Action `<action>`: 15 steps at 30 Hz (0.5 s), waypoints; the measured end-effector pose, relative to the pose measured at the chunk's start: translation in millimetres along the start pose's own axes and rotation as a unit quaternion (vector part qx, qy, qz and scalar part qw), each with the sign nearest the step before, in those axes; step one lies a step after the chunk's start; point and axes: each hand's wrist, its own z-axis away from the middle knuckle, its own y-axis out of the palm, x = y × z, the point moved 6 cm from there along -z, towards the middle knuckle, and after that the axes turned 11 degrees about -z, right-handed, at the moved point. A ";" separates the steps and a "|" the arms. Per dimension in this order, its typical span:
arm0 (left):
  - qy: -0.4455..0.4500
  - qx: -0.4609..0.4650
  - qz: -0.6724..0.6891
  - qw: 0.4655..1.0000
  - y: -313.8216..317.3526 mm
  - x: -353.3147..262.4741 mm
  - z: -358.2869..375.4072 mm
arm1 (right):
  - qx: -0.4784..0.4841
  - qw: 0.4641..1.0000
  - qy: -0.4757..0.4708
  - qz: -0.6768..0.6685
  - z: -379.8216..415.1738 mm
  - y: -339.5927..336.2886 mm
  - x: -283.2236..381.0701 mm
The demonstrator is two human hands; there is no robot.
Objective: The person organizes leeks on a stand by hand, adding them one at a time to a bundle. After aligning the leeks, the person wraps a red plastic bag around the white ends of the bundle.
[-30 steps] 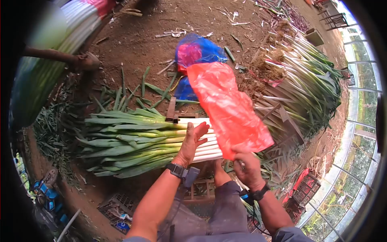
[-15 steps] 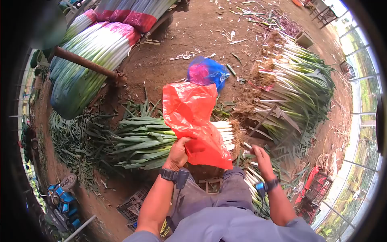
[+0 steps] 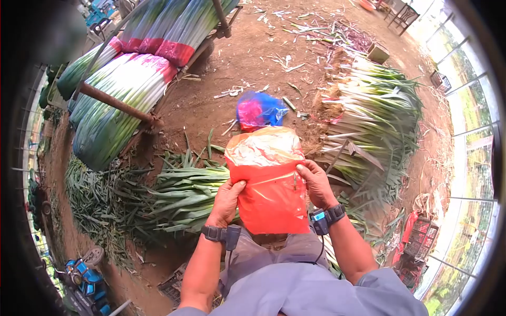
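A red plastic bag (image 3: 274, 197) is spread upright in front of me, its pale inner side showing at the top. My left hand (image 3: 227, 199) pinches the bag's left edge with thumb and fingers. My right hand (image 3: 317, 183) grips its upper right edge. Behind the bag lies a bundle of long green onions (image 3: 190, 197), leaves pointing left; the bag hides their white ends. Beyond the bag, a blue and pink plastic bag (image 3: 259, 110) rests on the soil.
A large pile of long green onions (image 3: 369, 116) lies at right. Wrapped bundles (image 3: 118, 87) sit on a metal-framed cart (image 3: 116, 104) at upper left. Cut leaves (image 3: 105, 195) heap on the left. Crates (image 3: 421, 237) stand at lower right, and a blue machine (image 3: 87, 279) at lower left.
My right hand has come from the right, beside the onion roots, to grip the bag's edge. The bag is now stretched between both hands, its top folded open.
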 end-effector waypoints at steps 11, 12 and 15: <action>-0.008 0.038 0.019 0.999 8.3 10.9 -5.8 | 0.023 0.989 0.120 -0.081 10.6 -12.7 0.2; -0.005 0.031 -0.010 0.999 9.1 10.8 -4.4 | 0.035 0.987 0.134 -0.085 13.2 -4.7 -3.6; -0.003 0.023 -0.047 0.999 4.8 14.3 -2.4 | 0.023 0.996 0.064 -0.053 12.0 1.8 4.9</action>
